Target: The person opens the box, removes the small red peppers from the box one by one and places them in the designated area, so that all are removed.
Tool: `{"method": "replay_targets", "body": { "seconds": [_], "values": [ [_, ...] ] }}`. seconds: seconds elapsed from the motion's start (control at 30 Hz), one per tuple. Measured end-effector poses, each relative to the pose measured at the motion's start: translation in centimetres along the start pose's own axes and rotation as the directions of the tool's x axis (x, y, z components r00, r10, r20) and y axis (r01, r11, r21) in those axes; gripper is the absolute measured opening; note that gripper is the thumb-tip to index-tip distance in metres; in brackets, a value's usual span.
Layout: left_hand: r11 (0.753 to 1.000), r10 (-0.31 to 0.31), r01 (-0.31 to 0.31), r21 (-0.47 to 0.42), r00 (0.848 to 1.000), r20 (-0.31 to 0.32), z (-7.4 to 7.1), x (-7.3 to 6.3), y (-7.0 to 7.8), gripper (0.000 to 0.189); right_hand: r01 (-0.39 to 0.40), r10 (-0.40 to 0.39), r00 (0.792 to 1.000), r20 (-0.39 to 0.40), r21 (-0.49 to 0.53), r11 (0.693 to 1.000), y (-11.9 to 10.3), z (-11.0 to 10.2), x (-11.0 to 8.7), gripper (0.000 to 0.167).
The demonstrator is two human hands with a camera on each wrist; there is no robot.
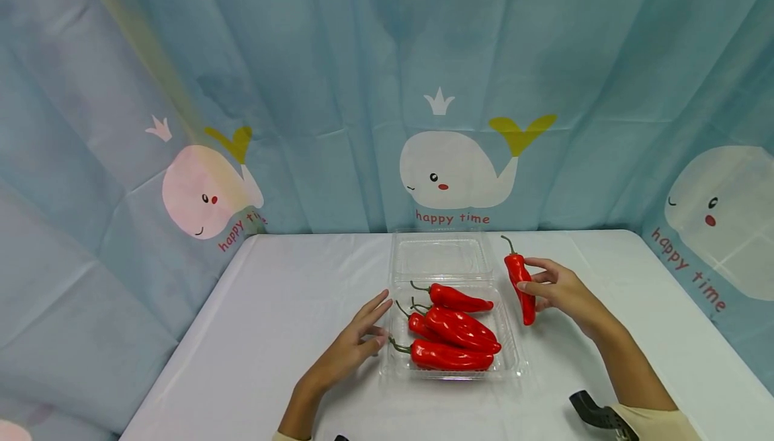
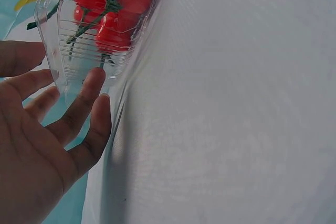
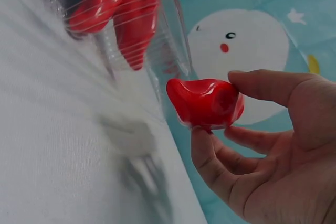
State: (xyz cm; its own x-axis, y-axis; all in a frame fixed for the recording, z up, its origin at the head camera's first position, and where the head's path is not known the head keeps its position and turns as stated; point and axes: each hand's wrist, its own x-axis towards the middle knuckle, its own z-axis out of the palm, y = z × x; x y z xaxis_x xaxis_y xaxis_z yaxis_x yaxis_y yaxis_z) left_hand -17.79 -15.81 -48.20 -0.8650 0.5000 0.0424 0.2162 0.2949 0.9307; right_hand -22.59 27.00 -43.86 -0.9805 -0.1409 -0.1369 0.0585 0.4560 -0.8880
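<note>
My right hand (image 1: 564, 295) pinches a red chili pepper (image 1: 521, 290) between thumb and fingers, its green stem pointing away from me, just right of a clear plastic container. In the right wrist view the held pepper (image 3: 207, 102) is seen from its tip end, above the white tabletop. Several more red peppers (image 1: 452, 355) lie in the clear container (image 1: 510, 340), stems toward the left. My left hand (image 1: 349, 345) is at the container's left side with fingers relaxed and spread. In the left wrist view its fingertips (image 2: 94, 80) are right at the clear wall.
The container's clear lid (image 1: 441, 256) is folded back flat behind it on the white table (image 1: 290, 300). A blue curtain (image 1: 338, 179) with whale prints hangs along the back and sides. A black strap piece (image 1: 592, 411) sits at the right sleeve.
</note>
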Motion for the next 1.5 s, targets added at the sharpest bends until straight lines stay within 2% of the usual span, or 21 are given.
{"method": "replay_targets", "body": {
  "seconds": [0.3,0.7,1.5],
  "values": [
    [1.000,0.009,-0.009,-0.001,1.000,-0.002,0.0,0.0,0.0,0.066,-0.032,0.032,0.999,0.012,0.019,0.999,1.2,-0.2,0.4,0.077],
    [1.000,0.008,-0.008,0.012,1.000,-0.002,-0.1,0.0,-0.2,0.066,-0.107,0.108,0.994,0.027,-0.025,0.994,2.3,-0.5,0.8,0.080],
    [1.000,0.004,-0.004,-0.001,1.000,0.001,0.0,0.0,0.1,0.066,-0.150,0.150,0.989,-0.005,-0.094,0.984,2.8,-0.4,1.2,0.076]
  ]
}}
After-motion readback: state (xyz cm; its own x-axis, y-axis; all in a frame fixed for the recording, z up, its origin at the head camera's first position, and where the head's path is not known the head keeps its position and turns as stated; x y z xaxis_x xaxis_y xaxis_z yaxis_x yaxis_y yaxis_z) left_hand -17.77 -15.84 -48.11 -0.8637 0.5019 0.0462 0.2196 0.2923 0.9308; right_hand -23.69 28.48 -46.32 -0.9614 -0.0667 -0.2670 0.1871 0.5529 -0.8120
